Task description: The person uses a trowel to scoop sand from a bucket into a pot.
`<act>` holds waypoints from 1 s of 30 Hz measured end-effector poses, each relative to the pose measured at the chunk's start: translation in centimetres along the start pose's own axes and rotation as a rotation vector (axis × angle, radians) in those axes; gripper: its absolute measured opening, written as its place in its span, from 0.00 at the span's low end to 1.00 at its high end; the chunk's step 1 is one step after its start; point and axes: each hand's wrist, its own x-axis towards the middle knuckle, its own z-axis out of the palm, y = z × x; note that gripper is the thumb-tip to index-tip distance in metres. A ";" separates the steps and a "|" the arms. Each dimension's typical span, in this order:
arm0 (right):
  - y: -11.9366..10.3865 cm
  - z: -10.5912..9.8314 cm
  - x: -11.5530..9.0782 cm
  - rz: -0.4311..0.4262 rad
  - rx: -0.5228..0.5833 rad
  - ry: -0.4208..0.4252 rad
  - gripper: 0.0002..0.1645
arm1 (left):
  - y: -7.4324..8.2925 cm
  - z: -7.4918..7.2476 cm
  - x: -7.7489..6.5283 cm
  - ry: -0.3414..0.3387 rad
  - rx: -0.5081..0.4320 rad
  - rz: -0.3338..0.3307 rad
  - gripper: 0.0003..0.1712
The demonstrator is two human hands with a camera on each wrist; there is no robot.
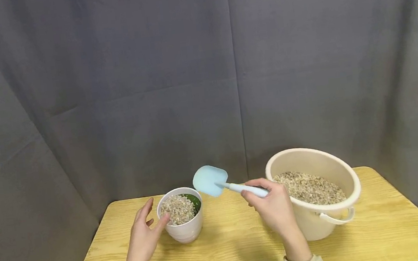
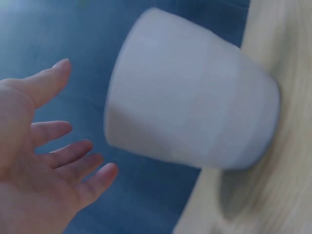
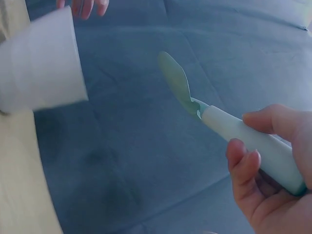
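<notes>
Right hand (image 1: pixel 274 203): right of center, low in the head frame. Gripping the light blue scoop (image 1: pixel 235 187) by its handle, thumb on one side, fingers curled on the other. Scoop is held up off the table (image 1: pixel 225 259), blade toward the left, near the pot's upper right rim. Right wrist view shows a clear gap between blade and pot.

Left hand (image 1: pixel 145 234): lower left of center, just left of the pot. Nothing in it; fingers spread and slightly bent, thumb apart. In the head view the thumb tip overlaps the pot's rim, but left wrist view shows hand and pot apart.

White pot (image 1: pixel 188 231): upright on the table, left of center, between left hand and scoop. Pale grit (image 1: pixel 177 208) heaped over most of the top, some green (image 1: pixel 194 203) showing at its right side.

Cream bucket (image 1: pixel 316 226): lower right, on the table, beyond the right hand. Partly filled with similar grit (image 1: pixel 308 188); handle (image 1: pixel 339 220) hangs at the front.

Gray curtain (image 1: pixel 166 66) fills the upper frame behind the wood-grain table.
</notes>
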 end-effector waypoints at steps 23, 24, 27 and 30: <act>0.0 -16.5 3.9 -0.221 -0.572 0.101 0.11 | 7.6 7.5 0.0 -0.159 0.030 0.242 0.34; 0.0 -17.1 4.2 -0.225 -0.590 0.092 0.11 | 7.8 8.2 0.0 -0.180 0.039 0.245 0.34; 0.3 -18.9 5.2 -0.247 -0.638 0.047 0.08 | 8.4 10.1 0.1 -0.236 0.049 0.261 0.36; 0.8 -20.4 6.2 -0.247 -0.685 -0.013 0.05 | 8.8 11.8 0.2 -0.282 0.051 0.280 0.37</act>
